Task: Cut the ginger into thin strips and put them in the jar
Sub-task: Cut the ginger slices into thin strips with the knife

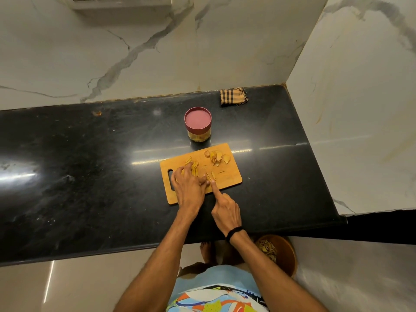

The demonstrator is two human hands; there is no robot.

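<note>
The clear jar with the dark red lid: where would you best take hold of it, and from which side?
Probably round the clear cylindrical jar, just below its dark red round lid, coming from the right. It stands upright with the lid on, the wooden cutting board lies close in front, and the black counter to its right gives room.

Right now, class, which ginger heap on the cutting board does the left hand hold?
The heap at the handle end of the board, held down by the left hand. The other heap lies untouched at the far corner, nearest the jar.
</note>
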